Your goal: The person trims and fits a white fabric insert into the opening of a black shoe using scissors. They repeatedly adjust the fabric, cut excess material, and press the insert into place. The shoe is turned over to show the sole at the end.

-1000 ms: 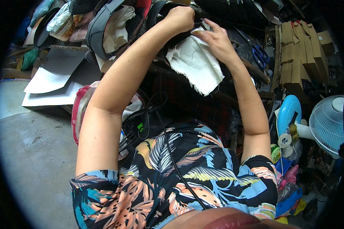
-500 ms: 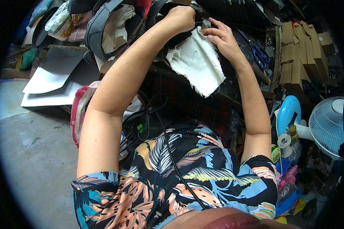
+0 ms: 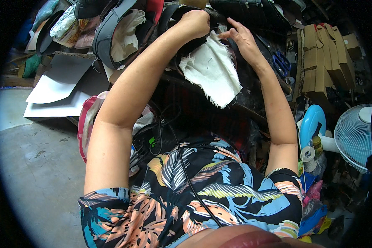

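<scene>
My left hand (image 3: 196,25) is curled into a fist at the far middle, over a dark curved piece (image 3: 178,13). What its fingers hold is hidden behind the knuckles. A white cloth (image 3: 213,68) with frayed edges hangs down just below, a loose dark thread lying on it. Beside the cloth's upper right edge is my right hand (image 3: 244,43), fingers stretched out and apart. Its fingertips point toward the left fist, and I see nothing held in them.
Grey and black curved pieces with white lining (image 3: 126,35) stand to the left, near white sheets (image 3: 60,78). Blue-handled scissors (image 3: 282,62) lie right of my right hand. Farther right are folded cardboard boxes (image 3: 318,62) and a fan (image 3: 353,128). A black cable (image 3: 180,153) hangs before me.
My right hand has drawn slightly right, its fingers straightening away from the cloth's top. The left fist has shifted slightly downward. The cloth's lower tip has swung slightly left.
</scene>
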Available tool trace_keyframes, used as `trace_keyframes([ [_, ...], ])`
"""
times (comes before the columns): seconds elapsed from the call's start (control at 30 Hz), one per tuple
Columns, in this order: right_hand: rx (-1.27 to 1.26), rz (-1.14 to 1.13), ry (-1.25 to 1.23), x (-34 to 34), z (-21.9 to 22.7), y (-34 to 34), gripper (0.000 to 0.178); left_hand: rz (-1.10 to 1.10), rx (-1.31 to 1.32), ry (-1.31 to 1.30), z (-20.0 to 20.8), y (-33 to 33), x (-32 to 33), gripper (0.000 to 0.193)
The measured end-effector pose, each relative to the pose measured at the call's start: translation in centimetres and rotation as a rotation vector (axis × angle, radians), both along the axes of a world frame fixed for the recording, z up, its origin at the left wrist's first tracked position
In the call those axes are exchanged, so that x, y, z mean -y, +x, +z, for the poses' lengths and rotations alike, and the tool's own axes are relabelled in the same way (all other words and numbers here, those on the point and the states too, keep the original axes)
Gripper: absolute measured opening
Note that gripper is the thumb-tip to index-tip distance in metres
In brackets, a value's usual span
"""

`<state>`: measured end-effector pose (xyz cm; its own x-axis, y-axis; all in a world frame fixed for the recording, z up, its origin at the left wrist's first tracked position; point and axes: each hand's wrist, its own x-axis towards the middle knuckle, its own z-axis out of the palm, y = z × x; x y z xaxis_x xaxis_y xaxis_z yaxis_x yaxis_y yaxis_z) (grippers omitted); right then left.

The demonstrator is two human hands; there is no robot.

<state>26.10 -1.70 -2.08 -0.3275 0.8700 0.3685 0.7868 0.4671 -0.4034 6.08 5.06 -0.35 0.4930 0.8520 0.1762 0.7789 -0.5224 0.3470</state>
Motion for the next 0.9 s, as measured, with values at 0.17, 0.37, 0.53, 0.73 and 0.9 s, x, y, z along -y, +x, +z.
trace_keyframes([
  [0.17, 0.589, -0.14, 0.313, 1.3, -0.5, -0.7, 0.053, -0.024, 0.012, 0.018, -0.3, 0.0, -0.2, 0.017],
  [0.37, 0.572, -0.003, 0.16, 0.9, -0.2, -0.8, 0.057, -0.02, -0.056, 0.035, -0.5, 0.1, -0.3, 0.017],
  [0.53, 0.671, 0.007, 0.343, -0.6, 0.5, 0.9, 0.051, -0.037, -0.025, 0.011, -0.3, -0.1, -0.2, 0.017],
  [0.73, 0.401, -0.096, 0.534, 0.3, 2.1, 2.2, 0.043, -0.015, 0.008, -0.043, -0.6, 0.0, -0.5, 0.02],
  [0.9, 0.155, -0.074, 0.316, 1.9, 2.2, -1.6, 0.031, 0.012, -0.003, -0.055, -2.0, 0.7, -1.8, 0.022],
])
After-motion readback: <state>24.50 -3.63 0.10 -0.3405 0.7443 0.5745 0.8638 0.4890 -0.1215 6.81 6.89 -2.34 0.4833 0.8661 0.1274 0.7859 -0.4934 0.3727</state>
